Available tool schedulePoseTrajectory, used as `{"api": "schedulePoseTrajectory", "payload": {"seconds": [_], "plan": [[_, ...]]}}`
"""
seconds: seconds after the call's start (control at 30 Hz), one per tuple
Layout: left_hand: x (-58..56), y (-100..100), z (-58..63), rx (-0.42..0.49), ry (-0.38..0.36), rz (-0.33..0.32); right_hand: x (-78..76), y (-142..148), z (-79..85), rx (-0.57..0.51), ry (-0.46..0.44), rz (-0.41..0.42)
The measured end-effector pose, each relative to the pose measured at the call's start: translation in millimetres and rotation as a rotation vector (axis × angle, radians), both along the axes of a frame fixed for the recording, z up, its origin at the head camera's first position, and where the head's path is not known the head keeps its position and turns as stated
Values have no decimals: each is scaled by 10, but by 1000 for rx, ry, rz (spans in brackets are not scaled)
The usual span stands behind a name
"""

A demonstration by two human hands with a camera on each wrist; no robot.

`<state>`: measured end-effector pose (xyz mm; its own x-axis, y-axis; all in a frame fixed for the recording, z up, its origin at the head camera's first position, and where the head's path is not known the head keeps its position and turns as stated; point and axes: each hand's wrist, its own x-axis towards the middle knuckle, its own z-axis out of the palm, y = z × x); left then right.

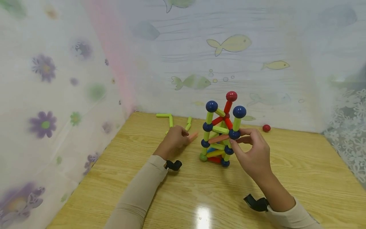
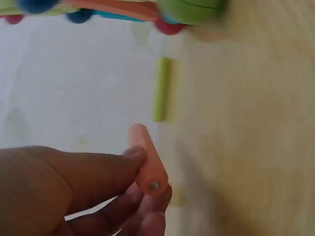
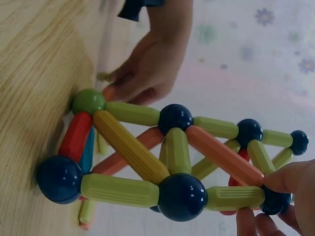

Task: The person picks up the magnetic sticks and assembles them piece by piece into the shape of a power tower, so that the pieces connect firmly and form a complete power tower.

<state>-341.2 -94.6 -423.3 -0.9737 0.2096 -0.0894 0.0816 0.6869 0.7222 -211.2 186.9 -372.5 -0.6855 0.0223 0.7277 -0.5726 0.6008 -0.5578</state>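
Observation:
My left hand [image 1: 176, 140] pinches an orange magnetic rod [image 2: 150, 164] between thumb and fingers; a metal tip shows at its near end. To its right stands a tower of magnetic rods and balls [image 1: 218, 129], with dark blue balls at most corners, lime, orange, yellow and red rods, and a red ball [image 1: 231, 96] on top. My right hand [image 1: 253, 152] grips a dark blue ball [image 3: 275, 199] on the tower's right side, thumb and fingers around it. A green ball [image 3: 88, 102] sits at one bottom corner.
Behind my left hand, several lime rods [image 1: 164, 115] lie near the table's back edge. A loose red ball [image 1: 266, 128] rests at the back right of the wooden table [image 1: 297, 165]. A patterned cloth wall [image 1: 183, 57] borders the table at the back and left.

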Motion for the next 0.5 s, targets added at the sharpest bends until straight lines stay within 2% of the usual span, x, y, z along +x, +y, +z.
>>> {"api": "schedulePoseTrajectory", "payload": {"seconds": [0.07,0.13,0.23,0.3,0.33,0.4,0.47,0.5], "plan": [[5,-32,137,83,21,-21,1,-1,0,3,1,-1],[33,-47,311,205,104,-46,-1,-2,5,7,3,0],[146,-16,578,445,329,-136,-4,-4,13,15,3,0],[266,47,733,576,521,-230,-6,-3,13,19,-1,-1],[326,86,798,610,624,-283,-4,-3,12,21,-3,-3],[446,174,894,602,813,-358,4,-7,13,20,-10,-7],[554,260,951,532,961,-390,15,-12,11,19,-20,-15],[602,301,965,481,1014,-384,21,-15,11,17,-26,-19]]}}
